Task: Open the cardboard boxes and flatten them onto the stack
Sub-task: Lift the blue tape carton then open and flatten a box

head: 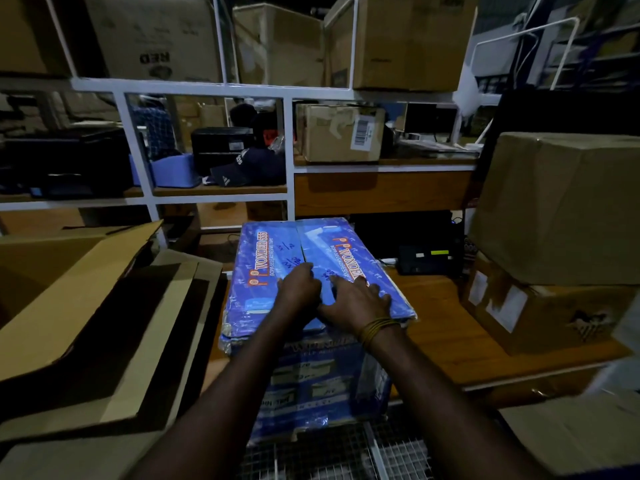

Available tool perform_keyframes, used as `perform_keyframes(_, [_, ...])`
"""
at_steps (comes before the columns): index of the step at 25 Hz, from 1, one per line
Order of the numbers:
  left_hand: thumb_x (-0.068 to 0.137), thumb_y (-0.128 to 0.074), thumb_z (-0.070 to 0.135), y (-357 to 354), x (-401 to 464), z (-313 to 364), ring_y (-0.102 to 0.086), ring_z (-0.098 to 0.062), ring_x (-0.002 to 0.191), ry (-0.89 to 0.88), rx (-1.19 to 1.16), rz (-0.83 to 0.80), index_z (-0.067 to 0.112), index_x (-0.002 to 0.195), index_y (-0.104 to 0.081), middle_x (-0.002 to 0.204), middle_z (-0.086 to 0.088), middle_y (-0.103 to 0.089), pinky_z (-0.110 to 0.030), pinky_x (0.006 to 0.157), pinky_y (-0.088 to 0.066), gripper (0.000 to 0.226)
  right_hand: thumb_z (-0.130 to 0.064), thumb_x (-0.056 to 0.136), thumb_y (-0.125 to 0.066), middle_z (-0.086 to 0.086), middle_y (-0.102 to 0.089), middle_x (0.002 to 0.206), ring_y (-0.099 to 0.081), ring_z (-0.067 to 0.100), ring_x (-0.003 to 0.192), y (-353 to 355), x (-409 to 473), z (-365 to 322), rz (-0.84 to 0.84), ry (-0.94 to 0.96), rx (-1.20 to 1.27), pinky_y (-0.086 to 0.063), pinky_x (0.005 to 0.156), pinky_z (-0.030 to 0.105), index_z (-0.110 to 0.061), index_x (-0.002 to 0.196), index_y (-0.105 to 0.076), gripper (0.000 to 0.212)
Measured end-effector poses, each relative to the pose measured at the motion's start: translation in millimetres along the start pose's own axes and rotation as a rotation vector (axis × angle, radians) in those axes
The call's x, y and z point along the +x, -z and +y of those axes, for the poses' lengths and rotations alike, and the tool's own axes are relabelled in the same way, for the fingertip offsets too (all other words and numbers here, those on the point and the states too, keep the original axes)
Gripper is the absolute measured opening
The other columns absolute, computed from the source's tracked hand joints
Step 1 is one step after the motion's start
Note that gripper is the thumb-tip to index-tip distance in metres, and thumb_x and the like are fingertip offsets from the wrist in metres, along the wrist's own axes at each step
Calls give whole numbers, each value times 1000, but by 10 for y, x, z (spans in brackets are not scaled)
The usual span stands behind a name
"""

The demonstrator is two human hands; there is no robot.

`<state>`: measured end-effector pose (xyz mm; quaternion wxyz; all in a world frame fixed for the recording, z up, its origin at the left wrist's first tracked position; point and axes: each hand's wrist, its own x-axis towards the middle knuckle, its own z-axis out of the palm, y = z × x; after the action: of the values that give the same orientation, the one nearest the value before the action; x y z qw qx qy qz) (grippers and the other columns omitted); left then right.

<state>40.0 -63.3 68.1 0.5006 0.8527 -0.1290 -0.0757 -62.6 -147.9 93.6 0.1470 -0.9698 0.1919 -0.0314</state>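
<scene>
Two hands on it: left hand (298, 289) and right hand (356, 299) both sit on top of the blue box (311, 271), side by side at the centre seam.
Left grip: fingers curled down at the seam (302, 251), looks like the tips are digging into the gap, can't tell if they've got an edge yet.
Right grip: fingers spread and lying flat on the right flap (349, 258), pressing it, not pinching anything.
Where the box is: right under both palms, standing on a wooden table (450, 337), flaps closed and meeting in a line running away from the fingertips.
Step, best guess: getting the top open, nothing flattened on this one yet.
How to do it well: probably keep the right palm holding that flap down while the left fingertips work under the edge, then peel outward from the seam, away from both wrists. The shiny wrap looks slippery, so a hooked finger likely beats a flat push.
Watch out: yanking up one-handed could drag the whole box toward the person.
Stack: flattened brown cardboard (104, 323) lies off to the left of the left wrist, the likely landing spot.
Blue boxes: 1.
Brown boxes right of the right hand: 2, stacked (561, 209).
Wrist bands: a bunch of yellow threads (375, 327) on the right wrist, too fine to count.
</scene>
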Motion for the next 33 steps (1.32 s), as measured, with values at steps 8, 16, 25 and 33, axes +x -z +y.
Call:
perform_keyframes(8, [92,-47,7,148,-186,119,-63,-31,109,-23,-35,93,12,133,-56,122,-11,-65,-33,84,-49,42,-55,83,-58,15,-60,122,-54,42,117,4,-28,-131,139,49,-3,-39,96,54,-19,122,-60,53])
perform_keyframes(16, [87,-48,-11,163,-176,121,-66,-36,103,-78,-559,-66,22,142,-46,113,-2,-69,-46,82,-55,64,-47,97,-51,4,-66,123,-63,30,107,130,-213,0,486,361,80,-53,78,41,-27,136,-57,44])
perform_keyframes(25, [87,-45,-8,-375,-144,514,-40,-18,139,-460,-237,-292,20,154,-32,155,-5,-39,-42,114,-38,73,17,74,-60,13,-3,165,-60,33,101,-2,-197,843,841,371,9,-34,44,27,-26,156,-25,99])
perform_keyframes(33, [98,-44,-2,-715,-165,548,-31,-16,143,-515,186,-393,17,145,-47,159,-4,-30,-6,93,-21,51,-53,87,-51,34,7,159,7,50,147,-143,-89,1293,744,-87,-194,7,117,56,-15,153,-34,78])
